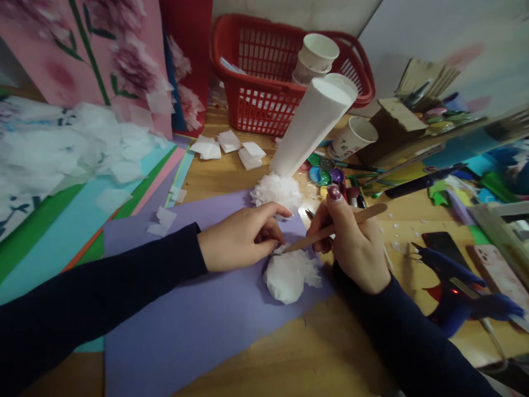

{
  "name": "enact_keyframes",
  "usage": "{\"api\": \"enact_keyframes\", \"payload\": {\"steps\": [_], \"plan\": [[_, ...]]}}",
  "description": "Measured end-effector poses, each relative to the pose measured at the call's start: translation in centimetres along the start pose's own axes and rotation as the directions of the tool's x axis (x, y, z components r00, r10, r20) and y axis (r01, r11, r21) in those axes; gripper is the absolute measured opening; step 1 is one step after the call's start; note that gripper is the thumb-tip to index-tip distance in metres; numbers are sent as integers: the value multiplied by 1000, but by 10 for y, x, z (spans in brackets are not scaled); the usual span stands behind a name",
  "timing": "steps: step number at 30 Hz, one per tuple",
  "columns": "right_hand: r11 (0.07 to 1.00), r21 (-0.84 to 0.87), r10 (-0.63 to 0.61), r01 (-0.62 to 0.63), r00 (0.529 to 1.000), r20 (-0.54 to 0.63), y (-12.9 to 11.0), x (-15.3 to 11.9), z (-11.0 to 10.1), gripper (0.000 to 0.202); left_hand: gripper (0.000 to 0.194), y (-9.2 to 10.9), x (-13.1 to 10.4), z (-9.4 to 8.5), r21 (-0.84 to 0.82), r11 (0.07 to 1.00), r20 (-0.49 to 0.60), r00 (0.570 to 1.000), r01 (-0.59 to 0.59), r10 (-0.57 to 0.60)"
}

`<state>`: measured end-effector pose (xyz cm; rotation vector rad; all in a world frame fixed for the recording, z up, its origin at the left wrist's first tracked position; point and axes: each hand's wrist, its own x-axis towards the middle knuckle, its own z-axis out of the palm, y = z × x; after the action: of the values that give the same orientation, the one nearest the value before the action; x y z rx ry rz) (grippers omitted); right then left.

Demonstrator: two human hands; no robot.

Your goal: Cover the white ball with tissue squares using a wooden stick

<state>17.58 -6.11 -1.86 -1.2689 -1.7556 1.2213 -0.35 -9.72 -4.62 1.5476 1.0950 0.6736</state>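
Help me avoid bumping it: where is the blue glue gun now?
In the head view, the blue glue gun is toward the right edge, on the wooden table, beside the black phone and right of the right hand.

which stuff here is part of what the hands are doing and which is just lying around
In use, or likely so:
wooden stick, held in the right hand
white paper ball, by the left hand's fingertips
purple sheet, under the ball
small white paper squares, probably supplies

Seemingly just lying about:
red basket
paper cup
pink phone
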Motion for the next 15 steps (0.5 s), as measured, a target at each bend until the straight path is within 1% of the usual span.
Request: {"api": "enact_keyframes", "payload": {"steps": [6,15], "plan": [[997,7,71,-71,997,-21,1,5,0,61,41,0,-1,0,-4,1000,12,1000,2,-2],[992,5,128,-128,992,-19,6,6,-1,61,41,-2,-1,-1,9,1000,19,1000,-15,15]]}}
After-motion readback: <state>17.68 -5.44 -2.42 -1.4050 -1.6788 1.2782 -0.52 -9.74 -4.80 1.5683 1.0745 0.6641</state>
